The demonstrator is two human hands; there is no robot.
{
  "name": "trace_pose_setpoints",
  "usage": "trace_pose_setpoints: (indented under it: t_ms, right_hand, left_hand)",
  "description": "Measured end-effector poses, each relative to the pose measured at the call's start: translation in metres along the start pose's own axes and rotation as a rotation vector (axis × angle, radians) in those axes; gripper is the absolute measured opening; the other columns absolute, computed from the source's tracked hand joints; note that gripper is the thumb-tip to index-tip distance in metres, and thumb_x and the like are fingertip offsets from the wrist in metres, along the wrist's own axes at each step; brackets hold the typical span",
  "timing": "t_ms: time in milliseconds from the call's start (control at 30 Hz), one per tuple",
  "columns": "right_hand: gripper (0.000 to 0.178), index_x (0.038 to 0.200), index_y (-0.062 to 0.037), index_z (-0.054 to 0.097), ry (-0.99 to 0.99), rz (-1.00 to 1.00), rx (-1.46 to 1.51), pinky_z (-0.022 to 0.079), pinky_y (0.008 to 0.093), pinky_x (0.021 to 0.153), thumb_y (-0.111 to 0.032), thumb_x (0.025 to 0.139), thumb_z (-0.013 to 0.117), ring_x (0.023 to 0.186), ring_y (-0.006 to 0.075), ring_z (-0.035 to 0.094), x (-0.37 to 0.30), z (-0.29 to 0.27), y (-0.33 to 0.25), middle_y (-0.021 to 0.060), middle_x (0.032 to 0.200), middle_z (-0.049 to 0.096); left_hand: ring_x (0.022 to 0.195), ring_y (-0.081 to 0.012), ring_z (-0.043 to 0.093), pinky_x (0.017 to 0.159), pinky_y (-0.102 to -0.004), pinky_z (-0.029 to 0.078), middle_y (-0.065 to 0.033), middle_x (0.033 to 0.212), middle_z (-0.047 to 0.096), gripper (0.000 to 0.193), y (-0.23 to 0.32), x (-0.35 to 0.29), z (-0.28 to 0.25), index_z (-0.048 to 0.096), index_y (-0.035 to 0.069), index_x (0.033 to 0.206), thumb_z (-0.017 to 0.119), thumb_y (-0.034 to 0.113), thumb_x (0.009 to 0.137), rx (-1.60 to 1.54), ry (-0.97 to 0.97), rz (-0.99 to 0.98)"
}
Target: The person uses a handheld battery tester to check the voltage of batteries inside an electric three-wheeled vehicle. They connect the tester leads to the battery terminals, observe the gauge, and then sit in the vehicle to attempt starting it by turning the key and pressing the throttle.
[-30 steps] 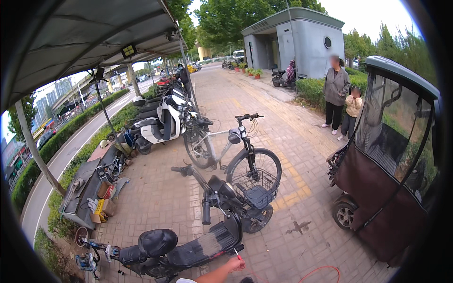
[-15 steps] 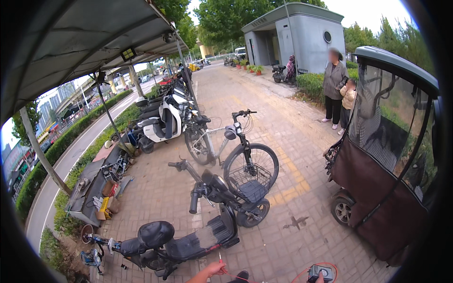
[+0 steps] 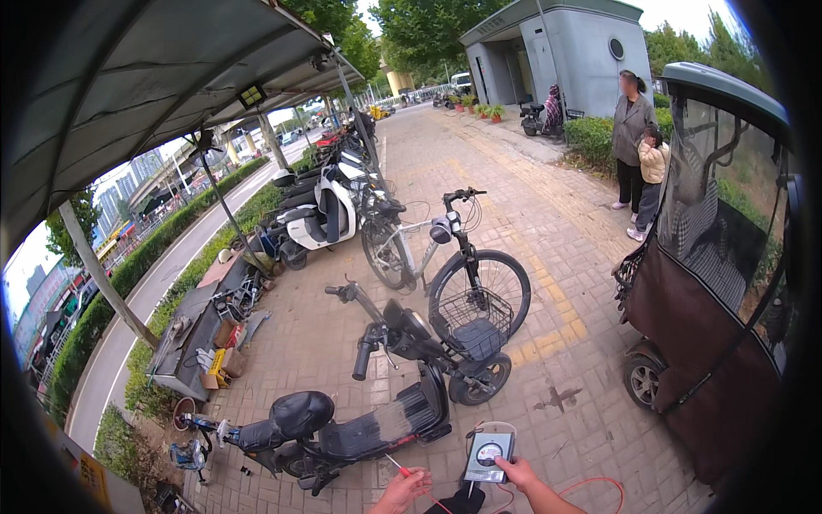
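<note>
In my left hand (image 3: 406, 490), closed near the lower edge, is a red test probe (image 3: 402, 469) with a thin pale tip. The probe points up and left toward the side of a black electric scooter (image 3: 377, 437); whether it touches is too small to tell. My right hand (image 3: 519, 474) grips a grey multimeter (image 3: 500, 439) with a round dial, thumb on its right edge. A red test lead (image 3: 591, 481) loops over the paving to its right. The scooter stands crosswise just ahead of me, with its seat at left and a wire basket (image 3: 479, 334) at its front.
A white bicycle (image 3: 411, 248) stands just behind the scooter. At right is a covered three-wheeler (image 3: 702, 368); two people stand beyond it. Parked scooters (image 3: 321, 214) line the left under a canopy, near a low bench (image 3: 184, 330) with boxes and parts.
My right hand has brought the multimeter up and left, closer to my left hand, so its face now shows fully. The left hand still holds the probe. The whole view has shifted slightly.
</note>
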State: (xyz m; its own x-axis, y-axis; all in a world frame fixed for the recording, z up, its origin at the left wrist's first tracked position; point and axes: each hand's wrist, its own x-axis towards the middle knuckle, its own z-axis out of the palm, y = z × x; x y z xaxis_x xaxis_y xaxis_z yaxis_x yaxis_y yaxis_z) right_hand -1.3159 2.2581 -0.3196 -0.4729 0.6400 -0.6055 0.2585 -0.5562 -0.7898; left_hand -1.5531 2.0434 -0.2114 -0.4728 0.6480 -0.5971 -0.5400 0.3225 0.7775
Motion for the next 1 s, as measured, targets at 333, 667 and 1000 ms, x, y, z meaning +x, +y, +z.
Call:
trace_pose_setpoints:
  t_ms: [333, 667, 1000]
  right_hand:
    - [0.062, 0.127, 0.0077, 0.060, -0.158, -0.232, -0.279, 0.053, 0.0351, 0.086, -0.045, 0.095, 0.066, 0.098, 0.0206, 0.065, 0.051, 0.026, -0.162, 0.0147, 0.109, 0.069]
    - [0.050, 0.126, 0.0035, 0.059, 0.414, -0.007, -0.225, 0.055, 0.0366, 0.072, -0.036, 0.095, 0.066, 0.086, 0.0229, 0.070, 0.116, -0.159, -0.117, 0.0164, 0.104, 0.070]
    - [0.034, 0.108, 0.0006, 0.057, 0.618, 0.725, 0.170, 0.048, 0.0384, 0.052, -0.030, 0.096, 0.061, 0.067, 0.0261, 0.064, 0.000, -0.349, 0.045, 0.0161, 0.088, 0.064]
  left_hand:
    - [0.105, -0.0155, 0.064, 0.090, -0.0336, 0.053, -0.0055, 0.120, 0.063, 0.046, 0.058, 0.170, 0.099, 0.051, 0.003, 0.131, 0.070, 0.027, 0.096, -0.082, -0.340, -0.110]
    - [0.095, -0.0215, 0.065, 0.074, -0.0467, 0.053, -0.0056, 0.109, 0.066, 0.043, 0.149, 0.355, 0.182, 0.061, 0.011, 0.114, 0.076, 0.042, 0.089, -0.052, 0.022, -0.148]
    - [0.097, -0.0324, 0.068, 0.079, -0.0567, 0.053, -0.0100, 0.116, 0.066, 0.041, 0.159, 0.533, 0.226, 0.056, 0.012, 0.122, 0.068, 0.040, 0.095, -0.379, 0.440, -0.054]
